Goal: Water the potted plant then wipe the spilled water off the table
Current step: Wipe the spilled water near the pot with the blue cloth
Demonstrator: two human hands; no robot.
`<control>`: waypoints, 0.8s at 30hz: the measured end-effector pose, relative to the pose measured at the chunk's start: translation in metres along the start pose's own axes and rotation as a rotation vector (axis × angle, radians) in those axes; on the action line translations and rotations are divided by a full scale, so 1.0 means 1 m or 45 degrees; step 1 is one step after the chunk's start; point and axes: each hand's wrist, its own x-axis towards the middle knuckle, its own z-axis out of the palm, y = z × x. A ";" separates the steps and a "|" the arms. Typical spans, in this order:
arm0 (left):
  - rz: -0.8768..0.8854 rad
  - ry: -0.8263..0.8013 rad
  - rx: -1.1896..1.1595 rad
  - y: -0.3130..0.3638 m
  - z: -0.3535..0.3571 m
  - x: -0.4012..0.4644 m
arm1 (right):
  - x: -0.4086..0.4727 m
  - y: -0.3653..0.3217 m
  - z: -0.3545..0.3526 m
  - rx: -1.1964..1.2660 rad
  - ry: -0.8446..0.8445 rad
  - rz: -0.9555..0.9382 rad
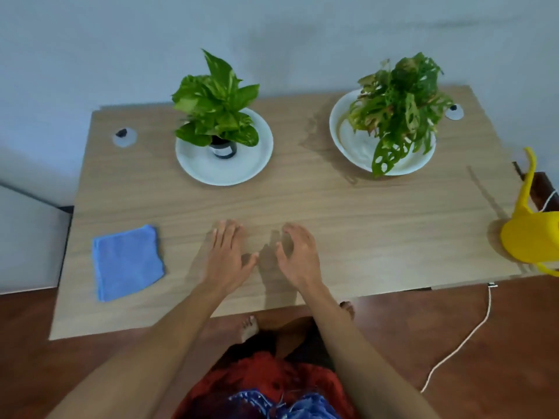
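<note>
Pale wood-grain desk (pixel 332 207) against a grey wall: I see my left hand (pixel 227 255) flat near the front edge with fingers spread, and my right hand (pixel 298 255) just beside it, its grip loosely curled and holding nothing. Toward the back edge stand a leafy green potted plant (pixel 216 101) on a white plate (pixel 193 164) and a holey-leaved plant (pixel 399 101) in a white bowl (pixel 335 131), with a wet patch (pixel 314 137) between them. A folded blue cloth (pixel 127 261) lies near the left edge, and a yellow plastic watering can (pixel 529 234) sits at the right edge.

We see a matt wood-grain table (pixel 302 201), a soft blue cloth (pixel 127 263), glossy white plates (pixel 257 164) and a smooth yellow plastic can (pixel 532 237).
</note>
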 end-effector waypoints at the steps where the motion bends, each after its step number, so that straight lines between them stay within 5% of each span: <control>1: -0.032 0.027 0.001 -0.017 -0.005 -0.006 | -0.002 -0.013 0.012 -0.013 -0.071 0.015; 13: -0.418 0.354 -0.068 -0.152 -0.045 -0.041 | 0.009 -0.073 0.080 -0.519 -0.521 -0.009; 19: -0.497 0.117 0.122 -0.186 -0.011 -0.058 | 0.010 -0.063 0.078 -0.493 -0.515 -0.062; 24: -0.425 0.127 0.115 -0.178 -0.012 -0.020 | 0.009 -0.057 0.079 -0.400 -0.452 -0.101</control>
